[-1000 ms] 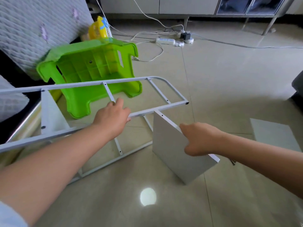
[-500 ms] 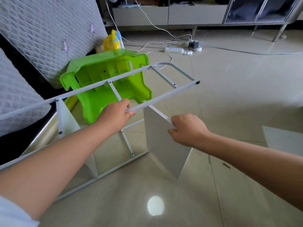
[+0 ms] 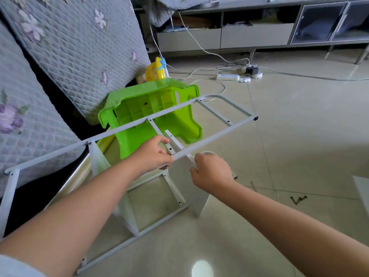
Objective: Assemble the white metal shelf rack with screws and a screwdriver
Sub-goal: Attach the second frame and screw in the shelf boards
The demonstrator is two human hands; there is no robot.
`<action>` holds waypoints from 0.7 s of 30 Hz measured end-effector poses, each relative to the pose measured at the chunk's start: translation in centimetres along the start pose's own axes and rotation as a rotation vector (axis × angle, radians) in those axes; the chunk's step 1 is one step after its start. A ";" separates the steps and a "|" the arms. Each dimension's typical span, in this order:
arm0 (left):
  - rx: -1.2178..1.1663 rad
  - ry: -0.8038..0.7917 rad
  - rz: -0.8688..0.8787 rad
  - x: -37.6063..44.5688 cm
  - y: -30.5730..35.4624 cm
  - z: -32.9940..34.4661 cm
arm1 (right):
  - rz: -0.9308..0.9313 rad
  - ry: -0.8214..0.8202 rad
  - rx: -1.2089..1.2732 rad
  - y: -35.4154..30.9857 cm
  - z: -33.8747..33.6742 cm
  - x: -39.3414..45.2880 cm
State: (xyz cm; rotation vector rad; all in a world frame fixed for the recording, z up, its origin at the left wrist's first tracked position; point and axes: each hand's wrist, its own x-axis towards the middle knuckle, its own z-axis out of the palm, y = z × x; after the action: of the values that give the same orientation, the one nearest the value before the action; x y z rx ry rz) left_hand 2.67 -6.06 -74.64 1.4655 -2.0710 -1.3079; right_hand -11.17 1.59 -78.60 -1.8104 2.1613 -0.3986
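The white metal side frame [image 3: 215,136] of the rack is raised off the floor, slanting from lower left to upper right. My left hand [image 3: 153,154] grips its near rail at a crossbar. A white shelf panel [image 3: 183,180] stands on edge under that rail, and my right hand [image 3: 209,170] grips its upper edge. A second side frame [image 3: 139,232] lies on the tiles below. Another white panel [image 3: 97,158] stands between the frames at left. Several dark screws [image 3: 298,199] lie on the floor to the right. No screwdriver shows.
An overturned green plastic stool [image 3: 151,108] sits behind the frame. A quilted mattress [image 3: 79,47] leans at left. Cables and a power strip [image 3: 227,76] run along the back near a low grey cabinet [image 3: 259,35]. A white panel's corner [image 3: 362,188] shows at the right edge.
The raised frame has tilted further up at its far end. The shelf panel has swung more upright and closer under the rail, with my right hand moving in toward my left.
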 end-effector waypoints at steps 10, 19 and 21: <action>-0.109 0.130 -0.201 1.9 -0.5 -0.1 | -0.019 -0.104 0.066 1.4 0.8 -1.4; 0.022 0.071 -0.170 1.8 0.2 0.1 | 0.018 -0.104 0.175 0.9 2.2 -0.5; 0.050 0.093 -0.162 1.6 0.3 -0.4 | 0.019 -0.112 0.177 0.9 2.2 -0.5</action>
State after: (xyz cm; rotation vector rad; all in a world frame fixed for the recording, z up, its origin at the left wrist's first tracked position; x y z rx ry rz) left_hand 2.03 -7.64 -74.60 1.7131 -1.9750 -1.2275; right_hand -11.00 2.18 -80.95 -1.6739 1.9998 -0.4573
